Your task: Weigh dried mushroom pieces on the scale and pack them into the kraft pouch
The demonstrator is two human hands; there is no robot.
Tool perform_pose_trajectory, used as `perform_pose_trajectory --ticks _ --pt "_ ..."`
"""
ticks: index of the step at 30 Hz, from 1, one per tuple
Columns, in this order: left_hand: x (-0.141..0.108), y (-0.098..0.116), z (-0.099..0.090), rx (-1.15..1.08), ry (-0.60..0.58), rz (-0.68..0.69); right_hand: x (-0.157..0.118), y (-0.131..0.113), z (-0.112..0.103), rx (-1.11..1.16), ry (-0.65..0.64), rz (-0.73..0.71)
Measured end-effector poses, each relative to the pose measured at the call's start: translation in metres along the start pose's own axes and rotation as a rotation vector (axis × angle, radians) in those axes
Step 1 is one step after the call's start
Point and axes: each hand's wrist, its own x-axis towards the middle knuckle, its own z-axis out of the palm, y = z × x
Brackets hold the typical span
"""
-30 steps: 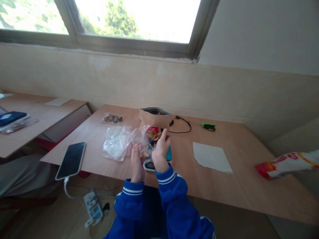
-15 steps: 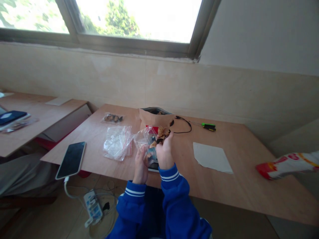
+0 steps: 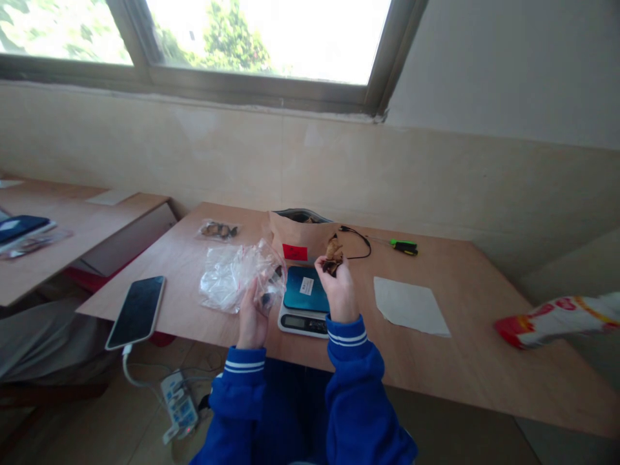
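Observation:
My left hand [image 3: 252,321] is closed on a clear plastic zip bag [image 3: 272,274] with a few dark dried pieces inside. In my right hand [image 3: 343,294] is a bunch of brown, curled dried slices [image 3: 334,254], gripped by the fingers above the scale. Between the hands lies a kitchen scale [image 3: 306,297] with a blue-green top, a white sticker and a grey display. Behind it stands an open brown paper pouch [image 3: 314,236] with a red label; dark pieces show at its mouth. A stack of clear plastic bags [image 3: 217,281] lies left of my left hand.
A filled bag [image 3: 219,230] lies at the back left and a phone [image 3: 136,310] on a cable at the left edge. Rightward are a black cable [image 3: 364,242], screwdrivers [image 3: 404,247], a paper sheet [image 3: 411,305] and a red-white packet [image 3: 547,321]. A person's leg [image 3: 53,339] is at left.
My hands have moved apart: the left went left with the zip bag, the right went right with the dried slices. The scale between them is now uncovered.

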Motion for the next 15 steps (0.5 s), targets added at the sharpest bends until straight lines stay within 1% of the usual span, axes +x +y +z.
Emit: perform_pose_trajectory --ticks 4,7,9,11,13,15 --pt "0.026 0.025 -0.018 0.145 0.138 0.221 -0.004 -0.01 0.0 0.028 0.021 0.02" --pt "0.044 0.036 -0.034 0.297 0.249 0.315 -0.007 -0.014 0.001 0.065 0.034 0.024" --pt "0.052 0.037 -0.043 0.464 0.314 0.377 -0.01 -0.015 0.002 0.078 0.034 0.012" --pt "0.055 0.034 -0.05 0.668 0.351 0.475 -0.012 -0.015 0.003 0.082 0.035 0.001" --pt "0.053 0.031 -0.053 0.886 0.423 0.617 -0.014 -0.018 0.005 0.076 0.025 -0.012" --pt "0.047 0.028 -0.049 1.08 0.536 0.777 -0.013 -0.022 0.007 0.062 0.007 -0.045"
